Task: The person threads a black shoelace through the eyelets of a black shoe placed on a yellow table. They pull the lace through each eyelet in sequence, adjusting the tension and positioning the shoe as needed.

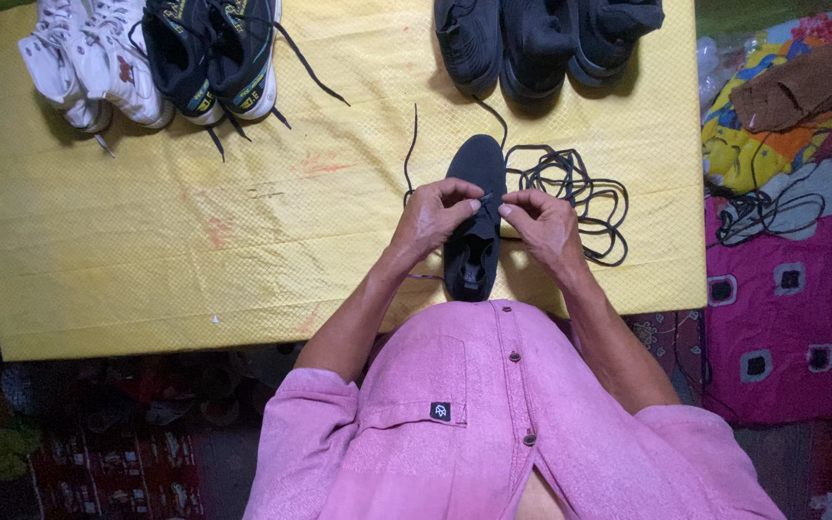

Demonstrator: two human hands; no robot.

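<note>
A black shoe [475,169] lies toe away from me on the yellow cloth [195,241]. My left hand [433,217] and my right hand [543,223] meet over its middle, fingertips pinched on a black shoelace [409,154] at the eyelets. One end of that lace trails up and left of the shoe. A tangle of loose black laces [575,197] lies just right of the shoe, beside my right hand.
White sneakers [84,63] and black sneakers with yellow trim [212,53] stand at the far left. Three black shoes [541,43] stand at the far edge. Piled coloured clothes [792,116] and a magenta patterned cloth [792,308] lie to the right.
</note>
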